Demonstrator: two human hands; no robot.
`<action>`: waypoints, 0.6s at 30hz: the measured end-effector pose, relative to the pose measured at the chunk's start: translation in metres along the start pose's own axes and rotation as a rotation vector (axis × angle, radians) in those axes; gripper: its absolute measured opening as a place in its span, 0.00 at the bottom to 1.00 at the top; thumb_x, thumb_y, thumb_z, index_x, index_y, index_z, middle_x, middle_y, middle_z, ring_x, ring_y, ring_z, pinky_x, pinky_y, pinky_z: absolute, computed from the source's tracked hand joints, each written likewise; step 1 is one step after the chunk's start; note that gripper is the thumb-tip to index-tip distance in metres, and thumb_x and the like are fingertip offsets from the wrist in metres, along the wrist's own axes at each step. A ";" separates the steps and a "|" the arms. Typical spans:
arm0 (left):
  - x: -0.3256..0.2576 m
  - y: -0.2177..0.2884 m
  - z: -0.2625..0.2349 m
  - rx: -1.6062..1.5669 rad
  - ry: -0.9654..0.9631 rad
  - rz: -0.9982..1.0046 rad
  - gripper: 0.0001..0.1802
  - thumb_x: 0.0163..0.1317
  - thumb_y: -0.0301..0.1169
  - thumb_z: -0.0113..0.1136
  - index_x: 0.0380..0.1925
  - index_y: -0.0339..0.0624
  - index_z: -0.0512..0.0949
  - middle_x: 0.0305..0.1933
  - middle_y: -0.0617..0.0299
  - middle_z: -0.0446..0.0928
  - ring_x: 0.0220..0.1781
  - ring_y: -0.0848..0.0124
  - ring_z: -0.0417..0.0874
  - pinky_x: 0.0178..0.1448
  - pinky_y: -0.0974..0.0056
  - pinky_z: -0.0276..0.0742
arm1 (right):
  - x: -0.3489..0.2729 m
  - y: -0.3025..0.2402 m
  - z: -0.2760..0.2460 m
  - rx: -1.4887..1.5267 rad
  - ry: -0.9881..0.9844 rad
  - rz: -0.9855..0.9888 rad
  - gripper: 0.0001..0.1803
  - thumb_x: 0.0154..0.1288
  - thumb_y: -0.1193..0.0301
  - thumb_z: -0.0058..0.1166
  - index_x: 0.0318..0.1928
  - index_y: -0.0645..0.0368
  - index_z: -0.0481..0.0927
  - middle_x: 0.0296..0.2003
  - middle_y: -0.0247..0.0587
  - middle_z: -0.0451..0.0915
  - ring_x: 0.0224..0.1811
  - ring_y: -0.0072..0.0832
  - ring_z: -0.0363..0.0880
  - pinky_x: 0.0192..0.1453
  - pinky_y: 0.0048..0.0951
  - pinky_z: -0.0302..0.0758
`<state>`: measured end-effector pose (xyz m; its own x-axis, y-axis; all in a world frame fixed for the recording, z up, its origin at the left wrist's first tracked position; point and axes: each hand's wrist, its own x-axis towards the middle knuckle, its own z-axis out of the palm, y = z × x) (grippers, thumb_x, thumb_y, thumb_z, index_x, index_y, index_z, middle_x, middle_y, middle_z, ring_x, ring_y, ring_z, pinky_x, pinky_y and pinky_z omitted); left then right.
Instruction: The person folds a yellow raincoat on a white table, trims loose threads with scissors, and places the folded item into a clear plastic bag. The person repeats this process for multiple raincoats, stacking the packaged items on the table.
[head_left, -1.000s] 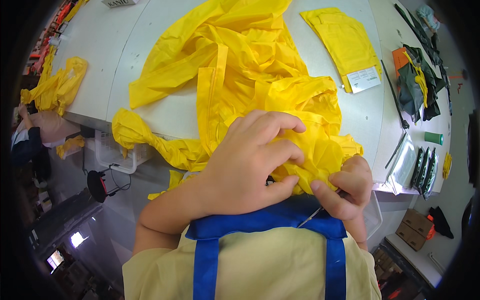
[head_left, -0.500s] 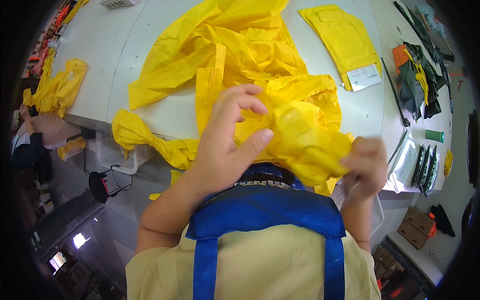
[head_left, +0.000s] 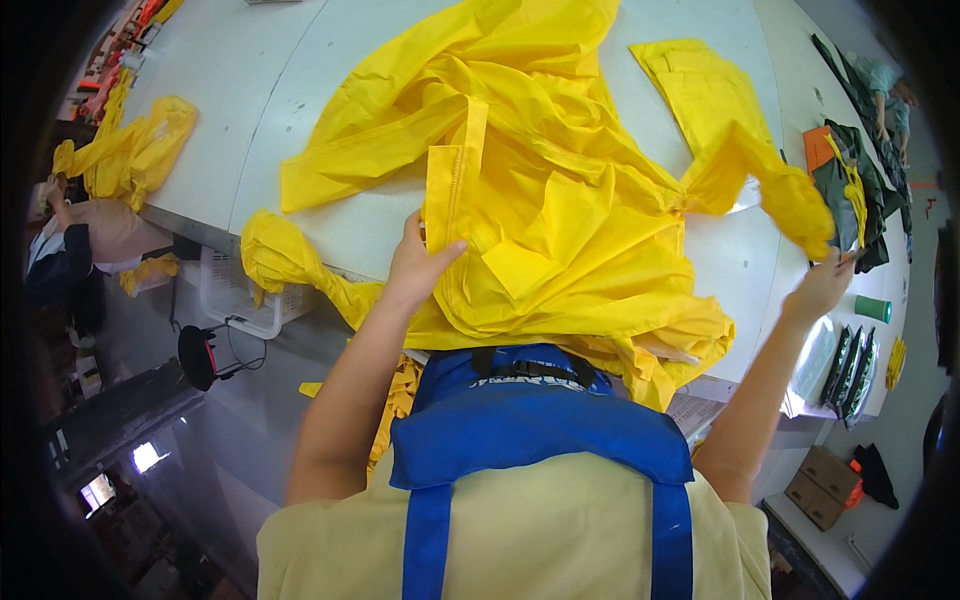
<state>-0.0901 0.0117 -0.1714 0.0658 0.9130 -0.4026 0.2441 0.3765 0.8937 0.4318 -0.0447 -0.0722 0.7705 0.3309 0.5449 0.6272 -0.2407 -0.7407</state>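
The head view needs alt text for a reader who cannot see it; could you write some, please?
A person spreads a large yellow garment over a white table, the left hand gripping its zipper edge and the right hand pulling a sleeve out to the side. A blue strap harness crosses the person's chest below.

Yellow bundle (head_left: 135,150) at bench's left edge; green can (head_left: 872,308) and dark packets (head_left: 850,365) near right edge; white basket (head_left: 235,295) under bench.

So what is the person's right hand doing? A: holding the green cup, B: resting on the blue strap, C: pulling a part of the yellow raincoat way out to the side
C: the right hand grips a stretched-out part of the yellow raincoat, well away from the green cup.
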 end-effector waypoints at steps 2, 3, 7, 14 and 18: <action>0.017 -0.011 0.000 -0.140 -0.077 0.007 0.27 0.64 0.32 0.57 0.60 0.33 0.64 0.55 0.54 0.74 0.53 0.67 0.76 0.56 0.65 0.72 | -0.062 -0.066 0.016 -0.103 -0.117 -0.379 0.24 0.64 0.74 0.53 0.61 0.62 0.68 0.52 0.45 0.74 0.39 0.28 0.70 0.44 0.30 0.69; 0.015 -0.004 -0.002 -0.238 -0.049 -0.026 0.22 0.65 0.31 0.55 0.57 0.33 0.68 0.52 0.55 0.76 0.51 0.67 0.78 0.56 0.65 0.72 | -0.098 -0.083 0.019 -0.024 -0.354 -0.506 0.27 0.59 0.71 0.59 0.59 0.60 0.70 0.50 0.42 0.76 0.37 0.29 0.73 0.41 0.30 0.71; 0.004 0.041 -0.010 -0.580 -0.039 -0.025 0.16 0.70 0.31 0.46 0.52 0.33 0.72 0.49 0.57 0.79 0.49 0.67 0.80 0.55 0.64 0.74 | -0.208 -0.152 0.009 0.145 -1.332 -0.671 0.30 0.46 0.61 0.70 0.51 0.55 0.76 0.44 0.41 0.79 0.31 0.37 0.81 0.35 0.32 0.77; -0.031 0.042 -0.029 -1.320 -0.227 -0.072 0.21 0.70 0.34 0.45 0.60 0.40 0.65 0.60 0.57 0.73 0.61 0.63 0.74 0.60 0.57 0.72 | -0.156 -0.129 -0.006 0.156 -1.136 -0.380 0.14 0.41 0.84 0.59 0.32 0.59 0.79 0.26 0.42 0.75 0.29 0.39 0.75 0.33 0.31 0.72; -0.048 0.020 0.005 -1.236 -0.186 -0.218 0.23 0.70 0.36 0.44 0.63 0.42 0.62 0.65 0.57 0.67 0.67 0.62 0.68 0.68 0.53 0.64 | -0.088 -0.121 -0.041 -0.189 -1.581 -0.290 0.14 0.42 0.81 0.63 0.34 0.62 0.80 0.24 0.41 0.75 0.25 0.36 0.73 0.31 0.29 0.70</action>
<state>-0.0837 -0.0257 -0.1351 0.2968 0.8161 -0.4959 -0.7891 0.5021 0.3538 0.2926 -0.0824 -0.0144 -0.1767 0.9136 -0.3662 0.8193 -0.0696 -0.5691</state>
